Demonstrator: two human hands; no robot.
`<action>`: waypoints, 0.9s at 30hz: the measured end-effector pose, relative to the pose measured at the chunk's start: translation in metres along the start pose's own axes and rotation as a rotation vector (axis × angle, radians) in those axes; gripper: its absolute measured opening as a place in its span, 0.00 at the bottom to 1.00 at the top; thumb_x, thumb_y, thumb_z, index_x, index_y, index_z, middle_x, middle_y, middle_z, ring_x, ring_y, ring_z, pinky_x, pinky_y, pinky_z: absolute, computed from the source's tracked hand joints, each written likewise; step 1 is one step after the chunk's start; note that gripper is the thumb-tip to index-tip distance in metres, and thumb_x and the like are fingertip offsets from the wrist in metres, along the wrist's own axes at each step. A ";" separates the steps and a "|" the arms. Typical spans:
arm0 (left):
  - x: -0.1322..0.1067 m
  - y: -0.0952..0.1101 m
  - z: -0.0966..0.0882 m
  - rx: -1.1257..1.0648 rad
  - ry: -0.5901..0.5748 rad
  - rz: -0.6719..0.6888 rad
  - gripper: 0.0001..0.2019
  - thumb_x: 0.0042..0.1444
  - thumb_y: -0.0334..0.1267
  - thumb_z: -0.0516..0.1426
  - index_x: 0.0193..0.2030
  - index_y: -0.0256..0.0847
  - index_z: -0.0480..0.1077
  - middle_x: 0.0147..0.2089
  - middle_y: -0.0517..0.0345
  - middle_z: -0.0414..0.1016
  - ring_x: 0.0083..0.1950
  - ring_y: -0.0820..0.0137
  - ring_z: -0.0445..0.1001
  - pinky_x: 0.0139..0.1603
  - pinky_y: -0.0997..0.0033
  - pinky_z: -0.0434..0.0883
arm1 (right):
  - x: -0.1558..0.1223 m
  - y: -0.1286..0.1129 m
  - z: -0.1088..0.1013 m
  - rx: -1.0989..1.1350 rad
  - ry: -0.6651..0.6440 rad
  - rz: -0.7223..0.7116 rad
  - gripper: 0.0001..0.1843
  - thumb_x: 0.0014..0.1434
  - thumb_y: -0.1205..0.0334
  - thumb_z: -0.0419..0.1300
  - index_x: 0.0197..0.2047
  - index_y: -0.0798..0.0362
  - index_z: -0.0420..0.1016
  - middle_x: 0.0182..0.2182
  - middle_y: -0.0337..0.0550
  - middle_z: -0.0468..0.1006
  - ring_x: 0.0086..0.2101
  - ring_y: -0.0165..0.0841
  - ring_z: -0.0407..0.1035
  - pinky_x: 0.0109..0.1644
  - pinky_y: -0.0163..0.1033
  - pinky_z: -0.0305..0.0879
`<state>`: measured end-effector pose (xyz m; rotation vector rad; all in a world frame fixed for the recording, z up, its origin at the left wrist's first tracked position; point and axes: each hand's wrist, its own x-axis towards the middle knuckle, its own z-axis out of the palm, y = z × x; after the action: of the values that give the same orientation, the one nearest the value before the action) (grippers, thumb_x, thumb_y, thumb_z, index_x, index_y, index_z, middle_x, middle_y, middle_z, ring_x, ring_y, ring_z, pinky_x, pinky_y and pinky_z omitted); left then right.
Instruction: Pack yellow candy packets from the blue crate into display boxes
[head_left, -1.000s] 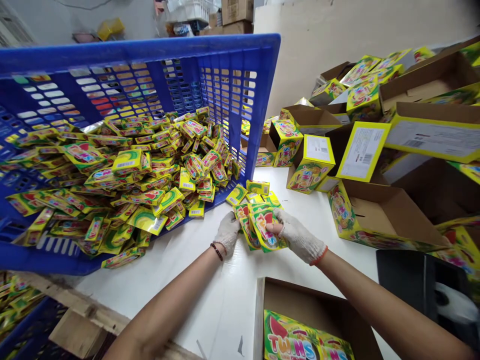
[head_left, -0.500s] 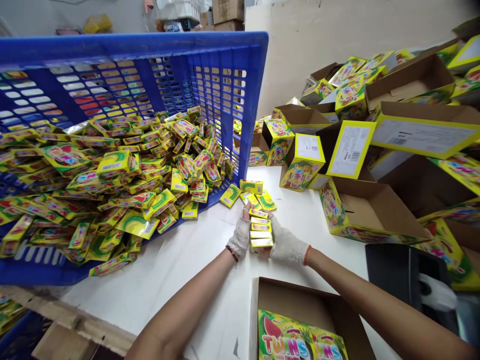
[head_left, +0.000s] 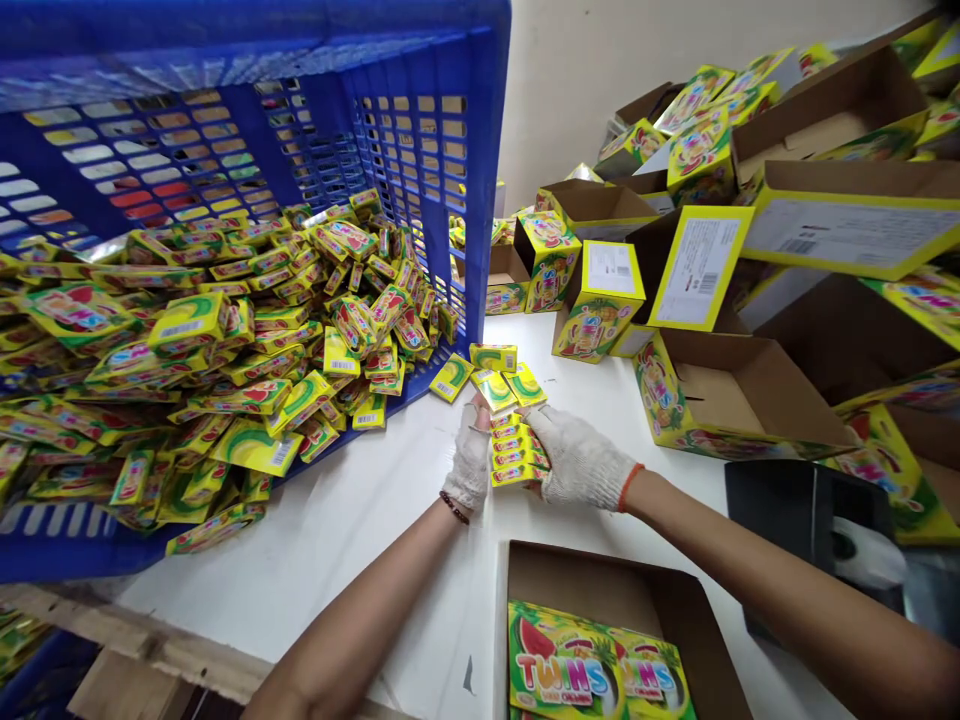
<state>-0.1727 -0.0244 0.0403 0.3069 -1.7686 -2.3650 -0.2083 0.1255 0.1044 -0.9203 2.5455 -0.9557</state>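
Observation:
A short row of small yellow candy boxes (head_left: 517,452) is held between my two gloved hands above the white table. My left hand (head_left: 470,462) closes on the row's left side, its bare thumb tip near the top. From the right, my right hand (head_left: 583,458) wraps the same row, with its fingers partly hidden behind the boxes. Just beyond the hands, several loose candy boxes (head_left: 493,358) lie flat on the table. Closer to me is an open display carton (head_left: 592,570), with larger printed "Twins" packs (head_left: 562,675) inside it.
On the left, a blue plastic crate (head_left: 487,180) lies tipped toward me, heaped with candy boxes (head_left: 247,340). Empty display cartons (head_left: 742,400) are piled along the right. A black device (head_left: 780,520) with a white roll sits beside my right forearm.
The row of candy boxes has turned in my hands, so printed sides now show where plain ends faced up. My right hand has shifted over the row. The camera view has tilted slightly.

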 end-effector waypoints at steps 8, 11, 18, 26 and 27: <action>-0.016 -0.018 -0.022 0.577 -0.171 0.145 0.38 0.52 0.45 0.63 0.68 0.37 0.56 0.66 0.41 0.66 0.65 0.52 0.67 0.68 0.50 0.63 | 0.000 0.025 0.024 -0.339 -0.081 -0.143 0.62 0.42 0.56 0.68 0.74 0.60 0.43 0.58 0.66 0.65 0.56 0.57 0.63 0.58 0.59 0.62; -0.018 -0.023 -0.020 0.609 -0.141 0.166 0.30 0.58 0.46 0.58 0.64 0.37 0.60 0.59 0.43 0.71 0.59 0.55 0.72 0.62 0.53 0.68 | -0.007 0.060 0.030 -0.168 0.023 -0.285 0.69 0.40 0.51 0.71 0.75 0.58 0.34 0.64 0.65 0.55 0.63 0.55 0.54 0.65 0.60 0.56; -0.003 -0.006 -0.007 0.656 -0.102 0.126 0.19 0.62 0.39 0.52 0.59 0.36 0.64 0.57 0.44 0.72 0.59 0.60 0.72 0.63 0.58 0.67 | 0.001 0.039 0.027 -0.116 -0.014 -0.206 0.48 0.45 0.44 0.71 0.64 0.61 0.65 0.50 0.60 0.68 0.50 0.50 0.66 0.58 0.59 0.64; -0.119 0.087 -0.008 0.735 -0.119 0.295 0.12 0.68 0.43 0.48 0.43 0.43 0.71 0.41 0.52 0.74 0.45 0.63 0.74 0.51 0.62 0.72 | -0.073 -0.022 -0.063 0.915 0.051 0.241 0.36 0.43 0.39 0.70 0.51 0.51 0.75 0.42 0.44 0.79 0.39 0.39 0.75 0.44 0.45 0.73; -0.143 0.093 -0.004 0.771 -0.253 0.323 0.13 0.68 0.44 0.48 0.42 0.44 0.72 0.41 0.52 0.75 0.44 0.63 0.74 0.51 0.61 0.72 | -0.092 -0.023 -0.068 1.023 -0.046 0.277 0.34 0.40 0.38 0.71 0.45 0.52 0.77 0.37 0.44 0.80 0.35 0.37 0.76 0.38 0.41 0.73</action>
<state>-0.0323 -0.0168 0.1374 -0.1920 -2.5582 -1.4756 -0.1581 0.2053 0.1730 -0.2589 1.6600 -1.7961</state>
